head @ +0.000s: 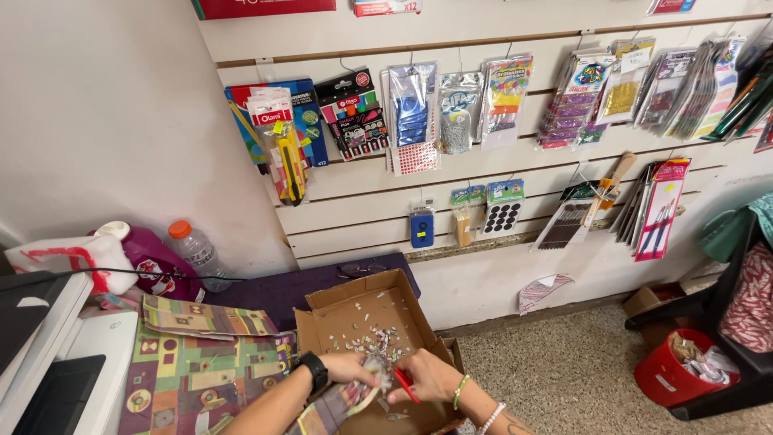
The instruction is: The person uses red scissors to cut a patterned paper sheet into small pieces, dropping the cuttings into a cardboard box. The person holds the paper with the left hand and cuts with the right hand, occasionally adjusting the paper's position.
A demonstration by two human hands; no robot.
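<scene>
Both hands (pixel 386 377) over open cardboard box (pixel 322 326)

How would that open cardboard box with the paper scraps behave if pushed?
The cardboard box probably slides easily: it holds only small paper scraps, so it looks light. Its flaps stand open and loose, likely bending rather than carrying a push. Scraps could scatter if jolted.

White slat wall (pixel 362 205), speckled floor (pixel 564 370), black chair (pixel 725 322)

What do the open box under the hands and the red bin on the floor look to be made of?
Open box: matte brown cardboard, judging by its folded flaps and raw edges. Red bin: probably plastic, smooth and evenly coloured, with a slight sheen; I can't confirm more.
</scene>
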